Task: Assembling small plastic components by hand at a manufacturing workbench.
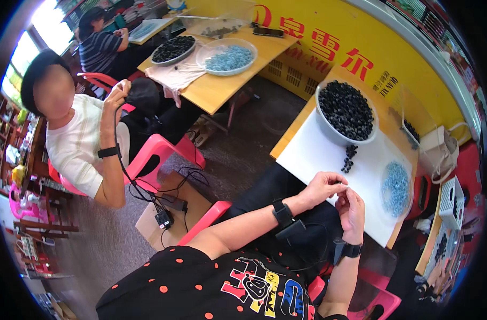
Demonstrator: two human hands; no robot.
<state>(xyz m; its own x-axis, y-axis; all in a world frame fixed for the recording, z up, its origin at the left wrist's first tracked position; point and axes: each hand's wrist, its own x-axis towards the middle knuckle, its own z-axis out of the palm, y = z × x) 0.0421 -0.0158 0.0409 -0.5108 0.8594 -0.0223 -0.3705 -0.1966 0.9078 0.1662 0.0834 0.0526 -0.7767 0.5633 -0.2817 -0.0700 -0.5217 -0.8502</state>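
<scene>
My left hand (322, 186) and my right hand (352, 208) meet at the near edge of a white sheet (318, 152) on a wooden table. Their fingertips pinch together around something too small to make out. A black band sits on each wrist. Ahead of my hands lies a small cluster of dark beads (349, 158). Beyond it stands a white bowl (329, 130) heaped with dark beads. To the right is a clear dish of pale blue pieces (396, 182).
A person in a white top (78, 144) sits on a pink chair (158, 152) to my left, holding a black cable. A second table (222, 88) carries dishes of dark and blue beads. A power strip (163, 218) lies on a low box. A white basket (452, 202) stands right.
</scene>
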